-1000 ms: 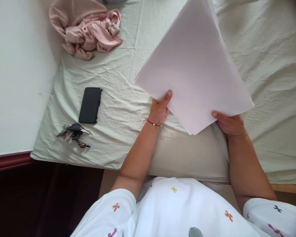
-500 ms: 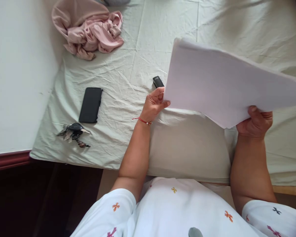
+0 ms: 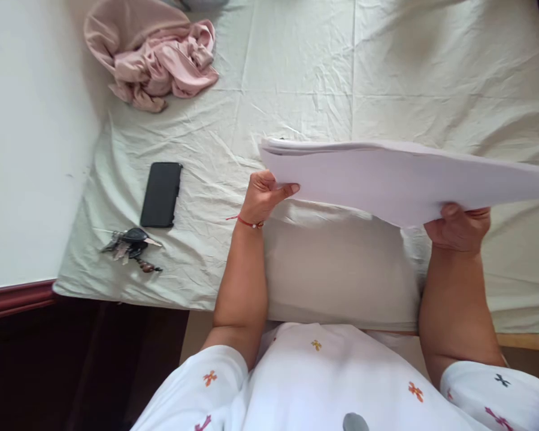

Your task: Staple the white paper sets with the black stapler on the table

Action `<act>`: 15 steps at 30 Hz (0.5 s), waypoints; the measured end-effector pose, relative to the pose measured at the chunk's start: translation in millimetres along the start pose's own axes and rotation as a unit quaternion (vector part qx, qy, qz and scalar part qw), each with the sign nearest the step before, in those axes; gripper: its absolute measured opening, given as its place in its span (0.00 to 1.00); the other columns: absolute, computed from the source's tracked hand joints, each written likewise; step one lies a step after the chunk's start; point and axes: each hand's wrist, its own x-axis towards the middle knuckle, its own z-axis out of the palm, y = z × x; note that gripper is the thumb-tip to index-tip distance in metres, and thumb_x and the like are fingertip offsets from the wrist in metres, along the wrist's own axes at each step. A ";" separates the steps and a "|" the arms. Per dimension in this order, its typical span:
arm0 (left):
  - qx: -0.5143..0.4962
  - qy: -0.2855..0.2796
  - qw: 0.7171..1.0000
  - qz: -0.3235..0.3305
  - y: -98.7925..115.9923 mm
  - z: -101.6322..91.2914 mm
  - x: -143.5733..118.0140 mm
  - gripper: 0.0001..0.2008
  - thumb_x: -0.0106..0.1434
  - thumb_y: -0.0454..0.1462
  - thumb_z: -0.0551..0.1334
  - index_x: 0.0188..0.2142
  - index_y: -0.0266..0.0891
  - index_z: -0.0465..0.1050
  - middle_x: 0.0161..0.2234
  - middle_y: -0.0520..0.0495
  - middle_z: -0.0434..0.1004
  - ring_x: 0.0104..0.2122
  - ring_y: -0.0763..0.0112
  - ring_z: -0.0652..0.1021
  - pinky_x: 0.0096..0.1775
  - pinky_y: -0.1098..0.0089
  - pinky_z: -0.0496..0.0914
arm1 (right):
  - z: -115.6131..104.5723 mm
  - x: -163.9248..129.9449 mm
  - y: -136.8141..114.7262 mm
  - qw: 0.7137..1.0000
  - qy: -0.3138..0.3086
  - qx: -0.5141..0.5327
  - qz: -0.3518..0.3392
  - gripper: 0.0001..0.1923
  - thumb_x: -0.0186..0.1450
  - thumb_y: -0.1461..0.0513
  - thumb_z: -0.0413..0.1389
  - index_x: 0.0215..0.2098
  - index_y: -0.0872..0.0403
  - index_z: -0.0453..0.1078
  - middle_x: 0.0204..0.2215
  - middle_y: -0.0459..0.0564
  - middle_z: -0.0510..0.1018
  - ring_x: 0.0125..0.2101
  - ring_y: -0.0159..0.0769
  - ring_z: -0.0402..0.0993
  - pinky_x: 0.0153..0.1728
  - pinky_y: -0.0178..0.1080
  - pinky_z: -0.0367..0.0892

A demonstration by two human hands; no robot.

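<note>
While my left hand [image 3: 264, 196] pinches one corner, my right hand [image 3: 457, 226] grips the thick stack of white paper sheets [image 3: 399, 179] above the wrinkled cream bedsheet [image 3: 296, 78].

Pale lilac-white stack of paper [image 3: 408, 179]; cream, creased bedsheet [image 3: 296, 72]; dusty pink crumpled cloth [image 3: 157, 57]; black phone [image 3: 161, 194]; dark keys [image 3: 130, 245] with silver; red thread bracelet [image 3: 245, 221]; white garment [image 3: 332, 377] dotted with orange, pink, dark crosses
</note>
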 end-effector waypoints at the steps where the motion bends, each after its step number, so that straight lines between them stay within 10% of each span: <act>1: 0.008 -0.003 1.000 -0.006 0.9 -2.9 0.1 0.14 0.51 0.46 0.80 0.25 0.42 0.80 0.30 0.52 0.81 0.41 0.60 0.84 0.46 0.59 0.81 | -3.4 0.3 2.7 0.999 -0.021 -0.015 0.021 0.39 0.37 0.57 0.79 0.47 0.43 0.78 0.49 0.49 0.85 0.55 0.53 0.80 0.54 0.57 0.76; 9: 0.064 -0.095 0.989 -0.094 10.3 1.6 -3.5 0.24 0.49 0.46 0.80 0.40 0.38 0.79 0.47 0.42 0.83 0.51 0.55 0.82 0.51 0.58 0.79 | -23.7 -8.6 16.7 0.969 -0.069 -0.226 0.067 0.35 0.43 0.62 0.79 0.49 0.50 0.78 0.48 0.49 0.84 0.56 0.49 0.78 0.60 0.53 0.74; 15: 0.067 -0.095 0.987 -0.111 8.6 5.8 -3.7 0.26 0.52 0.47 0.78 0.47 0.36 0.79 0.47 0.41 0.84 0.54 0.53 0.80 0.55 0.55 0.77 | -7.1 -6.0 8.2 0.973 -0.068 -0.200 0.091 0.34 0.43 0.62 0.77 0.47 0.51 0.77 0.48 0.49 0.84 0.57 0.48 0.76 0.64 0.54 0.69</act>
